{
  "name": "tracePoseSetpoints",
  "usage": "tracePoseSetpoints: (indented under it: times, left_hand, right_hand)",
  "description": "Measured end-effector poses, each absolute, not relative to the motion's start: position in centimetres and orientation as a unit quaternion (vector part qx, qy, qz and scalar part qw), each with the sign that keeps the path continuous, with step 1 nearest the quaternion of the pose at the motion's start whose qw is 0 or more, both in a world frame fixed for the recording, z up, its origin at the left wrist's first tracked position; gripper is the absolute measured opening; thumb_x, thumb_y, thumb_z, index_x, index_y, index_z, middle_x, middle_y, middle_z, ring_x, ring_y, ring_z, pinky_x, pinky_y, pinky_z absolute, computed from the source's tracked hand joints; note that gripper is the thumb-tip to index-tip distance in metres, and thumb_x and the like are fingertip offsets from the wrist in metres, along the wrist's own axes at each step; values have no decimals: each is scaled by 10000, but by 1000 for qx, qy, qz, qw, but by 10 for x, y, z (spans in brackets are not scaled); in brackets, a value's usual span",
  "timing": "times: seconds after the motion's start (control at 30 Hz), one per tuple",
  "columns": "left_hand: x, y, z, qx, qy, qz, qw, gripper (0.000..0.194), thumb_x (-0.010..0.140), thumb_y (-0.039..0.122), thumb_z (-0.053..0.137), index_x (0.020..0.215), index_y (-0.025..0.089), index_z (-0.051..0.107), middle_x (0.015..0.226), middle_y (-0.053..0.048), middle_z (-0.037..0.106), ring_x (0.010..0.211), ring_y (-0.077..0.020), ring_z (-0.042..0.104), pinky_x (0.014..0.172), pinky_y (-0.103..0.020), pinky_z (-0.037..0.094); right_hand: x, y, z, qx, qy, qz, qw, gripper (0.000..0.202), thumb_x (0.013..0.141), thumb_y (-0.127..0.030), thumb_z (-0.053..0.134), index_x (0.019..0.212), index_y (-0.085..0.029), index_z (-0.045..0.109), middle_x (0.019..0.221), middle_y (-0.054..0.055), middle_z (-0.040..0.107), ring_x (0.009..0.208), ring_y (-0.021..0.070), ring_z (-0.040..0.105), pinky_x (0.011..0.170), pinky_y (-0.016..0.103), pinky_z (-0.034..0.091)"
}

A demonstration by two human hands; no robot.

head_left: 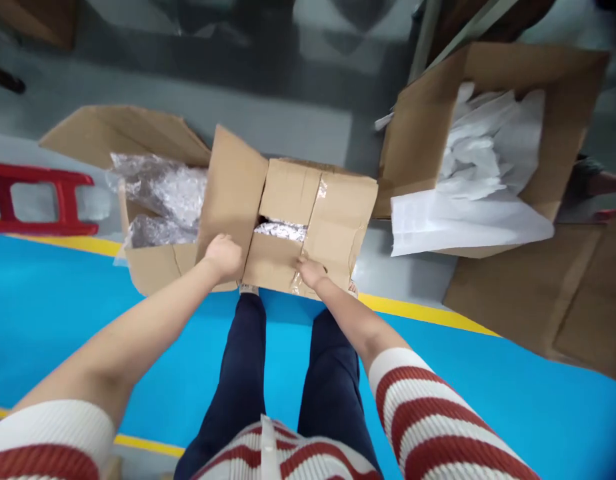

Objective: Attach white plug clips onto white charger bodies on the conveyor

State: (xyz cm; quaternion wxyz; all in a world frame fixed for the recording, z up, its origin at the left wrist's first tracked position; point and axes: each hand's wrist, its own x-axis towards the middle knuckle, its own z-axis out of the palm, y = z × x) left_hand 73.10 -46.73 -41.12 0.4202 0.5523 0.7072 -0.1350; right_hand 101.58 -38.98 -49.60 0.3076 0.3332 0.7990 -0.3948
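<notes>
A cardboard box (pixel 333 227) stands in front of my feet, its top flaps partly folded in, with shiny silvery material (pixel 282 231) showing through the gap. My left hand (pixel 224 257) is closed on the raised left flap (pixel 235 180), near its lower edge. On the box's near right side, my right hand (pixel 312 272) has its fingers curled at the flap edge, beside a strip of clear tape. What those fingers hold, if anything, is too small to make out.
An open box (pixel 158 267) with clear plastic wrap (pixel 175 197) adjoins on the left, beside a red plastic frame (pixel 63 200). At right stands a large box (pixel 423 133) with white sheets (pixel 478 153); flat cardboard (pixel 528 287) lies nearer.
</notes>
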Motion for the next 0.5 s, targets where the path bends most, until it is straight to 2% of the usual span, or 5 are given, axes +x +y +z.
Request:
tracePoseSetpoints:
  times: [0.07, 0.13, 0.2, 0.37, 0.5]
  left_hand:
    - [777, -483, -431, 493, 719, -69, 485, 139, 844, 147, 664, 906, 73, 764, 1104, -225, 736, 1249, -372, 585, 1150, -544, 365]
    - [822, -495, -451, 423, 731, 2, 536, 246, 956, 265, 654, 1152, 129, 715, 1279, -147, 689, 1247, -293, 607, 1126, -516, 437]
    - [862, -499, -471, 354, 738, 66, 571, 334, 1001, 340, 636, 1279, 156, 646, 1368, -128, 632, 1243, -270, 615, 1086, -512, 495]
    - [921, -484, -507, 237, 701, 148, 656, 299, 1005, 338, 649, 1223, 135, 651, 1217, -106, 678, 1073, -232, 681, 936, -443, 598]
    - [945, -469, -507, 198, 686, 153, 683, 272, 1007, 340, 648, 1171, 124, 660, 1112, -86, 697, 960, -202, 698, 852, -394, 617]
  right_hand:
    - [1000, -393, -502, 310, 800, -376, 349, 362, 991, -365, 652, 1301, -180, 624, 1379, 114, 610, 1199, 261, 632, 1015, 502, 557]
    - [986, -390, -507, 300, 795, -364, 381, 366, 988, -360, 658, 1299, -171, 625, 1368, 117, 617, 1200, 265, 634, 1020, 511, 552]
    - [978, -383, -507, 299, 789, -364, 395, 380, 982, -367, 667, 1295, -156, 626, 1336, 121, 633, 1186, 266, 642, 1016, 509, 553]
    - [1006, -383, -480, 355, 759, -420, 349, 350, 991, -393, 650, 1245, -153, 656, 1308, 121, 654, 1195, 259, 639, 1055, 505, 524]
    - [1064, -414, -446, 478, 692, -475, 259, 381, 1062, -419, 500, 1360, -197, 588, 1369, 117, 633, 1239, 243, 621, 1078, 478, 506]
